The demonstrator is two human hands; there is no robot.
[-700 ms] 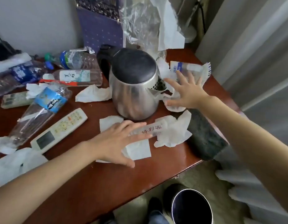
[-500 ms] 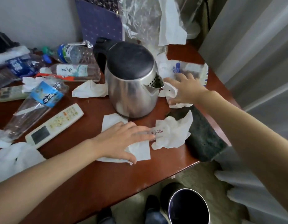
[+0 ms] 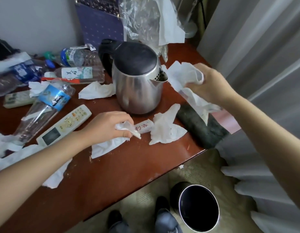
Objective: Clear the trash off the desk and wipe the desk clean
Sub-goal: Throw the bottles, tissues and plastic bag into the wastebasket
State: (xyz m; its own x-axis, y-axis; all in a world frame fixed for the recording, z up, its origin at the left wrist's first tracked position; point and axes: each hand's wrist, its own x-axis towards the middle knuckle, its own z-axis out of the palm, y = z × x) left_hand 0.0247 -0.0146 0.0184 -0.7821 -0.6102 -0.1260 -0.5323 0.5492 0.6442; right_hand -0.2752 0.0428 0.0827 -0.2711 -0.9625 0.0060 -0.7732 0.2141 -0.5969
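right hand (image 3: 211, 84) is closed round a wad (image 3: 184, 76) of white tissue, held above the desk (image 3: 112, 174) just right of the kettle (image 3: 137, 84) spout. left hand (image 3: 107, 128) pinches a tissue (image 3: 127, 132) with curled fingers; the tissue's lower part lies flat on the desk. beside that hand lie a small packet (image 3: 143, 128) with red characters and a crumpled sheet (image 3: 164, 130). a dark cloth (image 3: 199, 130) lies at the right edge. left of the kettle lie a remote (image 3: 65, 126), bottles (image 3: 53, 98) and white scraps (image 3: 95, 92). an open bin (image 3: 199, 207) stands on the floor beside the desk.
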